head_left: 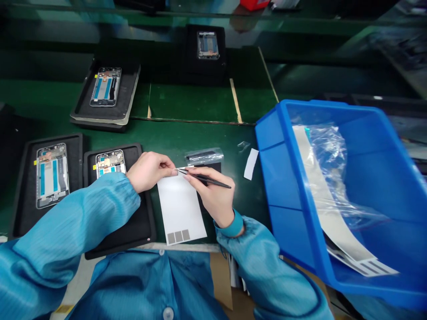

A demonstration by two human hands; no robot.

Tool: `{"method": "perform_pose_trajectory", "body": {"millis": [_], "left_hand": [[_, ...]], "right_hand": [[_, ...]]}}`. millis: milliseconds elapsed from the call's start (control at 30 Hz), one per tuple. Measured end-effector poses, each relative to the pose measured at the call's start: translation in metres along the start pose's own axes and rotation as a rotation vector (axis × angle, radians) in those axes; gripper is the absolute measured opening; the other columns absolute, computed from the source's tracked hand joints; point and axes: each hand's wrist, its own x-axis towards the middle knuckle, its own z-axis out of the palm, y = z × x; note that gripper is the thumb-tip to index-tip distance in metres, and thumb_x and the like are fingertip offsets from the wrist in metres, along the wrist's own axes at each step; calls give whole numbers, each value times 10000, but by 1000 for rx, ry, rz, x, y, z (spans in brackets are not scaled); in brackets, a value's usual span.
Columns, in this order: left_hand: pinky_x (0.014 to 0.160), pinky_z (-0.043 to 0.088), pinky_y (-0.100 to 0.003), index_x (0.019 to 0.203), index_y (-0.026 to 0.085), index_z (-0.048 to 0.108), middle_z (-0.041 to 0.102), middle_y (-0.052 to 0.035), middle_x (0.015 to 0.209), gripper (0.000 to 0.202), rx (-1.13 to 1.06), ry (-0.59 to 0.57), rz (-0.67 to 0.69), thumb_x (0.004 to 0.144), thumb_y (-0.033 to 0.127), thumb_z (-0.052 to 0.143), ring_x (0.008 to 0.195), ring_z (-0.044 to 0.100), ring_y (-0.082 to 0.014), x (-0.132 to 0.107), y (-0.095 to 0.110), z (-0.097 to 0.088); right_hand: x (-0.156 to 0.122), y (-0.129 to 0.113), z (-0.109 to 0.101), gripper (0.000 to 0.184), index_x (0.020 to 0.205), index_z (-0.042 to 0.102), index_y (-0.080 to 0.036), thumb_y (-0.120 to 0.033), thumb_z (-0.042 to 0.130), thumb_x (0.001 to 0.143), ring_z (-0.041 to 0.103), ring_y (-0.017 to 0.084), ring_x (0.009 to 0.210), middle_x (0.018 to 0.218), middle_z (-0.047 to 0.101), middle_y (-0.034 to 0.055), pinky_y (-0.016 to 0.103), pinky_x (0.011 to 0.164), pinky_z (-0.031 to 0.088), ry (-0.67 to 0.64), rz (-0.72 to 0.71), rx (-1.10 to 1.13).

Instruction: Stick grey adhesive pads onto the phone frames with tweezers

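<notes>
My left hand (149,170) pinches the top edge of a white backing sheet (180,207) that carries three grey stickers along its bottom edge. Black tweezers (204,178) are gripped in my right hand (213,195), and their tips rest at the sheet's top edge, right beside my left fingertips. Under my left wrist a black tray (137,227) holds an open phone frame (110,162).
A second tray with a phone frame (52,174) lies at the far left; two more trays (106,90), (207,45) sit further back. A blue bin (347,195) with used backing sheets and plastic film fills the right. A small plastic bag (204,155) and paper strip (251,163) lie nearby.
</notes>
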Motion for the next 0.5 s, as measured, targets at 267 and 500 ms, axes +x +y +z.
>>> {"method": "perform_pose_trajectory", "body": {"millis": [267, 500], "left_hand": [[627, 436, -254, 775, 204, 766, 717, 12, 688, 197, -16, 2, 28, 769, 396, 721, 687, 633, -153, 0, -2, 0], [644, 435, -256, 783, 203, 767, 722, 14, 701, 189, -4, -1, 21, 780, 385, 717, 697, 639, -152, -1, -1, 0]], "right_hand": [[1, -2, 0, 92, 878, 785, -236, -244, 814, 792, 776, 228, 874, 922, 814, 33, 373, 843, 637, -12, 34, -6], [1, -4, 0, 93, 865, 786, -240, -238, 824, 780, 775, 217, 844, 895, 812, 21, 349, 812, 644, 6, 35, -21]]}}
